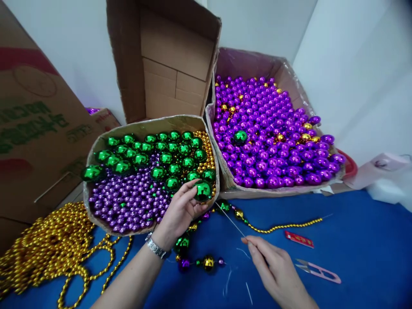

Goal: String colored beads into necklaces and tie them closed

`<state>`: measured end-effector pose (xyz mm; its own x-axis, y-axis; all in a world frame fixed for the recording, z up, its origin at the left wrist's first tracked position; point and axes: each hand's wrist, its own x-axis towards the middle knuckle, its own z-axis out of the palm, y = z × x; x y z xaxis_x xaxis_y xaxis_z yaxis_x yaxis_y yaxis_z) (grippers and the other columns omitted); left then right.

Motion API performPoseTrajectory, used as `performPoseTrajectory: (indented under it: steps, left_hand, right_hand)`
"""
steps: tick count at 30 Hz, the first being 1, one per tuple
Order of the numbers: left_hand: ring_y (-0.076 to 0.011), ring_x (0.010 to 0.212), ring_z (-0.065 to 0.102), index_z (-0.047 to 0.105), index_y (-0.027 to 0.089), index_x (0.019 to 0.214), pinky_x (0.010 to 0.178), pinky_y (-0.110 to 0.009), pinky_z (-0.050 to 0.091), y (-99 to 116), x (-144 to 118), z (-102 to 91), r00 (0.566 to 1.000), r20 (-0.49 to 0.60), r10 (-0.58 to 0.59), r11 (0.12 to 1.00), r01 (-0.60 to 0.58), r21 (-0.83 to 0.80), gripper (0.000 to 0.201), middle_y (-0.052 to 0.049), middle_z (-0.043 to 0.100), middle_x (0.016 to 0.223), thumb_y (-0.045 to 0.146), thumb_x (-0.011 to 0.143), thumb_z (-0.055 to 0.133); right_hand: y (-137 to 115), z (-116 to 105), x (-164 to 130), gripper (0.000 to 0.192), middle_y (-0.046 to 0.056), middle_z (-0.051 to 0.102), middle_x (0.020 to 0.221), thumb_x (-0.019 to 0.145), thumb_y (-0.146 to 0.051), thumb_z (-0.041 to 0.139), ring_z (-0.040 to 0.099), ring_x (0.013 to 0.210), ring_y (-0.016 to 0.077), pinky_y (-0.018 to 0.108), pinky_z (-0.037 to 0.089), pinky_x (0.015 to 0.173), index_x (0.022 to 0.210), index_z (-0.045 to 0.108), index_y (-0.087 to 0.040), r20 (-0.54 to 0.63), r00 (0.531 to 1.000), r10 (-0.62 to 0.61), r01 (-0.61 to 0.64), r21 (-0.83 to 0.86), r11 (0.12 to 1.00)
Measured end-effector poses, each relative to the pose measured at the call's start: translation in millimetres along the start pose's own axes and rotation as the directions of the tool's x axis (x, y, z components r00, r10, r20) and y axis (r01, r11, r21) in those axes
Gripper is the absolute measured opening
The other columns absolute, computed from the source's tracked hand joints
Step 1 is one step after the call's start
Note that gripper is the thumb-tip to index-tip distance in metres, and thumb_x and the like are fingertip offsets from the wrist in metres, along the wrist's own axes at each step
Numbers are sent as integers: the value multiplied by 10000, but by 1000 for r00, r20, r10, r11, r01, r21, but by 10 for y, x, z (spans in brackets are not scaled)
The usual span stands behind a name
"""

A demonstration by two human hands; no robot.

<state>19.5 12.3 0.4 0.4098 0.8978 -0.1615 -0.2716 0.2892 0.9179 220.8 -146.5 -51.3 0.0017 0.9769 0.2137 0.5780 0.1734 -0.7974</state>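
Observation:
My left hand (180,210), with a metal watch on its wrist, holds a large shiny green bead (203,190) over the front right corner of the bead box (214,167). In my right hand (273,266), thumb and finger pinch a thin needle (231,221) that slants up toward the green bead. Whether its tip enters the bead I cannot tell. Below my left hand lies a string of mixed beads (208,263) in green, gold and purple. A strand of small gold beads (283,227) runs off to the right on the blue cloth.
Behind stands a larger box (222,171) heaped with purple balls. Gold bead chains (48,244) pile up at left beside a printed carton (35,116). Pink thread snips (318,271) and a red packet (298,239) lie at right on the blue cloth (363,240).

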Motion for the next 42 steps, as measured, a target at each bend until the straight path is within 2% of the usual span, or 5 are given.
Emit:
performPoseTrajectory:
  steps: [3,7,28,37,42]
  left_hand:
    - [-164,802,650,542,225,1115,719,-323,552,-7,-61,2,999,-2,-50,976,49,-211,263,-40,626,1015,236,854,572]
    - [-169,806,662,554,217,1115,680,-302,567,-31,-98,-2,999,26,-46,968,51,-247,263,-50,652,1008,211,853,575]
    - [-203,789,666,515,231,1177,629,-325,579,95,-183,-142,995,93,-24,999,26,-23,372,-60,622,997,208,818,613]
    - [-259,987,642,603,181,940,932,-462,485,25,-194,48,997,-27,-75,917,58,-395,127,-51,683,971,244,830,602]
    - [-248,1025,622,608,166,1007,972,-475,467,-73,-215,231,989,-95,-110,851,44,-524,187,-60,677,1000,286,873,555]
  right_hand:
    - [29,59,18,226,39,682,996,949,-206,395,651,915,165,238,500,778,1091,568,-243,-6,998,-58,58,-42,997]
    - [50,80,23,227,41,687,965,944,-198,397,662,883,166,248,514,757,1088,570,-234,-25,997,-78,76,-85,993]
    - [105,-50,39,240,73,701,987,951,-220,396,674,890,184,281,534,774,1063,605,-190,-89,991,-102,76,-253,964]
    - [-82,133,-32,230,55,696,918,938,-190,400,676,815,172,256,528,746,1073,585,-214,-4,995,-102,102,-72,992]
    - [-107,224,-37,228,27,672,803,935,-180,401,665,718,161,245,520,700,1064,582,-226,-1,994,-110,110,-75,991]
